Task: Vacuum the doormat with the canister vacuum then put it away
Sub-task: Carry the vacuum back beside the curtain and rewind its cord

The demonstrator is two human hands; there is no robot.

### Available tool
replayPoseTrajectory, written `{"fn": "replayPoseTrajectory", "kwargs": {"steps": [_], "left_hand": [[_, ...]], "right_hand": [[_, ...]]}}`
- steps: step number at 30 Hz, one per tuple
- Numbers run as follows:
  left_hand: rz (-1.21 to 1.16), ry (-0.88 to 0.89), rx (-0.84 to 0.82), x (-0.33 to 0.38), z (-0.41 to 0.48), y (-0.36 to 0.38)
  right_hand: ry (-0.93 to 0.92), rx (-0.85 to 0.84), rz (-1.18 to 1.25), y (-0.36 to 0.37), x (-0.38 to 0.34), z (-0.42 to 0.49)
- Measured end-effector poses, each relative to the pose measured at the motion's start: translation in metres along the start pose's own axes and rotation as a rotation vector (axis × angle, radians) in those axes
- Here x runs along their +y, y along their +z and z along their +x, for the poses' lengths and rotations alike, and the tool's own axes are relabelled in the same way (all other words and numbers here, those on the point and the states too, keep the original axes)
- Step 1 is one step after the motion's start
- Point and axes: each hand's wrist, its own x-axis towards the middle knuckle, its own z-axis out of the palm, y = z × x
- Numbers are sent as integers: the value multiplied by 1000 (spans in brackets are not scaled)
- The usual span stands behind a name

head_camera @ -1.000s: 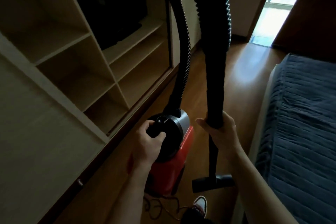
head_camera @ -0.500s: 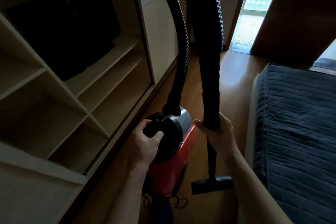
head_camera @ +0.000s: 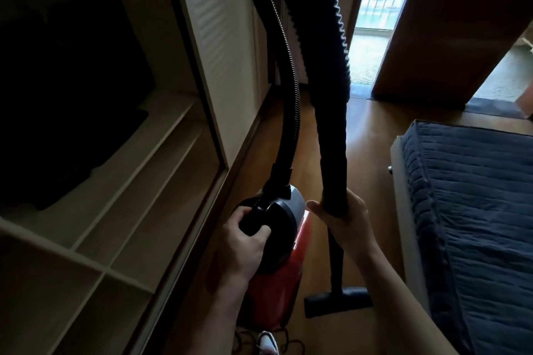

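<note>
Head view: left hand [head_camera: 245, 242] sits low in the middle of the frame, its grip closed, fingers and thumb curled round the black carry handle [head_camera: 253, 222] on top of the red canister vacuum [head_camera: 277, 291]. The canister hangs nose up in that hand, its silver-grey and black front end uppermost and its red body pointing down toward the brown wooden floor [head_camera: 369, 153]. Whether its lower end touches the floor cannot be told.

Just to the right, the right hand [head_camera: 343, 219] has its grip wrapped round the lower end of the thick black ribbed hose section [head_camera: 331, 124], thumb on the left side. Below this hand a thin black wand [head_camera: 336, 262] runs down to the flat black floor nozzle [head_camera: 337, 298], which lies near the floor just right of the canister. A slimmer black ribbed hose [head_camera: 291, 89] rises from the canister's front end and arches up out of the top of the frame.

On the left stands a pale wooden shelving unit [head_camera: 138, 181] with a dark bulky object [head_camera: 66, 95] on one shelf. On the right is a bed with a dark blue quilted cover [head_camera: 476, 210]. Far ahead a bright doorway [head_camera: 372, 23] opens beside a brown wooden door [head_camera: 447, 23]. At the near bottom edge a white shoe [head_camera: 268, 343] shows beside a loop of dark cord [head_camera: 291, 344].
</note>
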Motion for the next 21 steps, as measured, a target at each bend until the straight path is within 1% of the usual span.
{"fn": "replayPoseTrajectory", "kwargs": {"steps": [6, 10, 15, 18, 21], "left_hand": [[15, 16, -52, 16, 88, 6], [-17, 7, -60, 27, 146, 25], [-37, 20, -90, 41, 216, 71], [-42, 3, -72, 54, 262, 106], [-42, -2, -73, 74, 309, 146]], "right_hand": [[-17, 49, 10, 17, 4, 79], [-26, 89, 11, 21, 22, 128], [12, 103, 32, 10, 57, 193], [-1, 101, 22, -6, 85, 243], [-20, 139, -1, -28, 111, 302]]}}
